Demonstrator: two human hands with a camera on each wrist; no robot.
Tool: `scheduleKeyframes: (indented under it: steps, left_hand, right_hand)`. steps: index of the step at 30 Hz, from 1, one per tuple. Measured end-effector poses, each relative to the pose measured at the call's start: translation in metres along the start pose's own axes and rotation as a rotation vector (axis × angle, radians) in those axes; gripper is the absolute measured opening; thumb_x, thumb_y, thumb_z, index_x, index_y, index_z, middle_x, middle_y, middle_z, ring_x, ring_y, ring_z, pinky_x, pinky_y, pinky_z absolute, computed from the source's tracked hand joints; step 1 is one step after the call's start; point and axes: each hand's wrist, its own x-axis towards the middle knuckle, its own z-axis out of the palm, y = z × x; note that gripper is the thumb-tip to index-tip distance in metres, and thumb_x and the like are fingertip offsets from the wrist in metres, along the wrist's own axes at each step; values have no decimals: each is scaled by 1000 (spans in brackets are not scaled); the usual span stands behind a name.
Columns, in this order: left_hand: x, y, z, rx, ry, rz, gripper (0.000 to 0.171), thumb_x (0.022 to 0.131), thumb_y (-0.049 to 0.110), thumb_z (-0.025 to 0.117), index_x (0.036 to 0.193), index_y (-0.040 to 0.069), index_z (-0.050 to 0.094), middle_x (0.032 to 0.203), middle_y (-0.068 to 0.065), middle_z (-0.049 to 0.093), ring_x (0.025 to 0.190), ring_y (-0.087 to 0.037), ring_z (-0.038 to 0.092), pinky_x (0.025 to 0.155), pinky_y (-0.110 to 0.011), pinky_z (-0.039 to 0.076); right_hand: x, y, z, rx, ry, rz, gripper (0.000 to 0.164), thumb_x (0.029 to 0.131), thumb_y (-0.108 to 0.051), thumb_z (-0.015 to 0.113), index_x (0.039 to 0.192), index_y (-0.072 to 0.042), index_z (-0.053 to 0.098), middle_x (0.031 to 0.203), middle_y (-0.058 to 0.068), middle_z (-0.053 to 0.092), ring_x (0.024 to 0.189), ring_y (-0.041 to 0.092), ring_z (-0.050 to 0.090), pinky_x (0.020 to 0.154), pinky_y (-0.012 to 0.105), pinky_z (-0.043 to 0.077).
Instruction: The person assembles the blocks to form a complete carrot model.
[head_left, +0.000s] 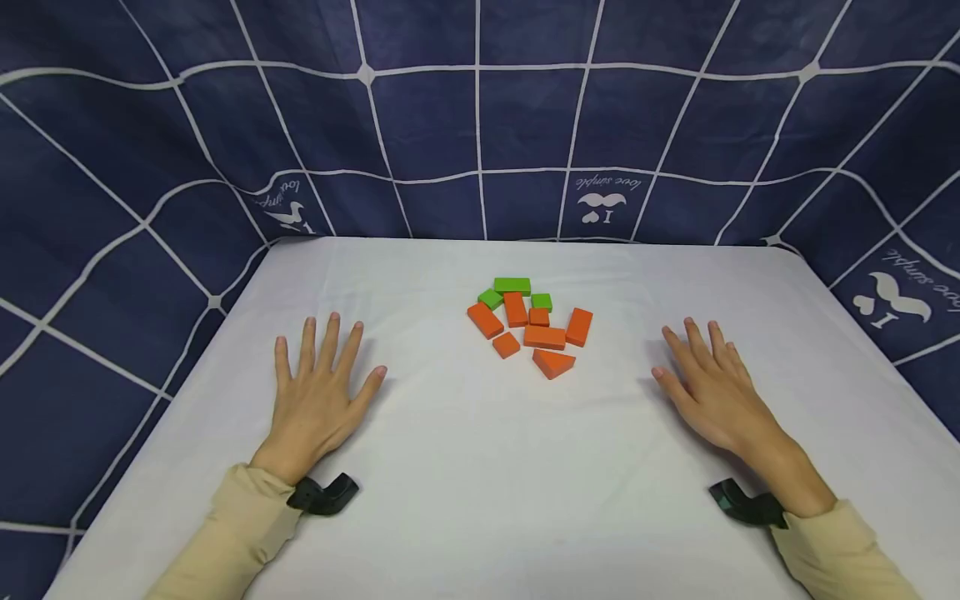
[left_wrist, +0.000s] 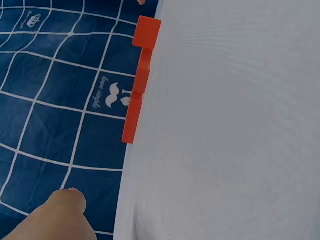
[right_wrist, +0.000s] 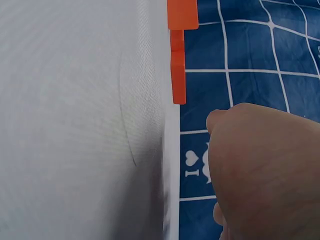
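Orange and green blocks lie in a loose cluster at the middle of the white table, between the two hands. Among them are a long green block (head_left: 512, 287), small green blocks (head_left: 542, 302), several orange rectangular blocks (head_left: 544, 337), a small orange block (head_left: 506, 345) and an orange triangular block (head_left: 554, 363) nearest the front. My left hand (head_left: 315, 408) is to the left of the cluster, palm down with fingers spread, holding nothing. To the right, my right hand (head_left: 716, 396) has its fingers extended and holds nothing either. Both wrist views show orange blocks (left_wrist: 132, 117) edge-on.
A white cloth covers the table (head_left: 487, 483). Behind it and at both sides hangs a dark blue curtain (head_left: 525, 117) with white grid lines. Black wrist mounts (head_left: 324, 495) sit on both wrists, by the beige sleeves (head_left: 232, 533).
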Motion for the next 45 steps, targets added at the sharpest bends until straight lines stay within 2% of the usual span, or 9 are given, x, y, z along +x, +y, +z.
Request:
scheduleKeyframes:
  steps: [4, 11, 18, 21, 28, 35, 37, 41, 45]
  left_hand:
    - [2, 2, 2, 5, 8, 4, 79, 103, 62, 39, 164, 12, 27, 171, -20, 13, 158, -46, 2, 121, -66, -13]
    - [4, 5, -2, -18, 59, 36, 79, 104, 57, 42, 162, 6, 30, 169, -24, 18, 158, -45, 7, 124, -63, -6]
    - [14, 10, -2, -189, 134, 82, 73, 104, 46, 52, 157, -2, 36, 163, -27, 31, 148, -49, 31, 120, -63, 23]
    - [22, 16, -2, -300, 106, 69, 71, 104, 44, 53, 155, -3, 39, 159, -26, 38, 145, -47, 36, 117, -62, 29]
    - [50, 29, 9, -521, -51, -9, 66, 104, 45, 55, 153, 2, 43, 147, -18, 53, 140, -35, 43, 116, -53, 36]
    - [79, 55, 22, -596, -94, -28, 62, 101, 40, 62, 150, 5, 49, 140, -12, 59, 126, -30, 55, 108, -49, 43]
    - [87, 63, 27, -613, -98, -27, 62, 99, 39, 64, 149, 4, 51, 138, -12, 60, 125, -30, 56, 108, -48, 43]
    - [100, 76, 39, -629, -112, -20, 65, 96, 40, 67, 148, 4, 52, 137, -11, 61, 125, -28, 56, 111, -46, 38]
    - [107, 84, 47, -615, -115, 1, 68, 92, 43, 71, 147, 5, 54, 137, -10, 62, 126, -27, 55, 107, -46, 34]
  right_hand:
    - [-1, 0, -1, -9, 3, 3, 73, 108, -51, 37, 165, -10, 18, 171, 23, 1, 157, 44, -13, 124, 62, -9]
    - [5, -5, -2, 19, 48, -6, 72, 108, -50, 41, 165, -11, 23, 172, 20, 7, 159, 39, -10, 120, 72, 9]
    - [18, -10, -3, 158, 193, -60, 65, 104, -39, 55, 156, -1, 40, 162, 26, 33, 151, 49, 25, 119, 67, 21]
    - [26, -11, -1, 220, 220, -81, 63, 104, -34, 58, 153, 0, 42, 157, 27, 40, 144, 52, 34, 117, 67, 26]
    - [45, -18, 5, 280, 162, -60, 64, 103, -37, 60, 154, -4, 42, 156, 24, 43, 143, 48, 38, 114, 68, 30]
    - [69, -29, 19, 346, 110, -41, 65, 101, -34, 63, 154, -5, 42, 154, 24, 46, 132, 45, 51, 111, 64, 39]
    - [76, -32, 24, 370, 93, -32, 66, 101, -35, 64, 155, -5, 42, 153, 24, 46, 135, 43, 50, 113, 62, 39]
    - [89, -35, 35, 407, 64, -26, 66, 100, -33, 65, 155, -6, 42, 155, 22, 46, 138, 40, 48, 115, 57, 38]
    - [96, -38, 40, 414, 52, -50, 66, 98, -31, 68, 154, -5, 44, 154, 21, 48, 138, 39, 48, 116, 56, 37]
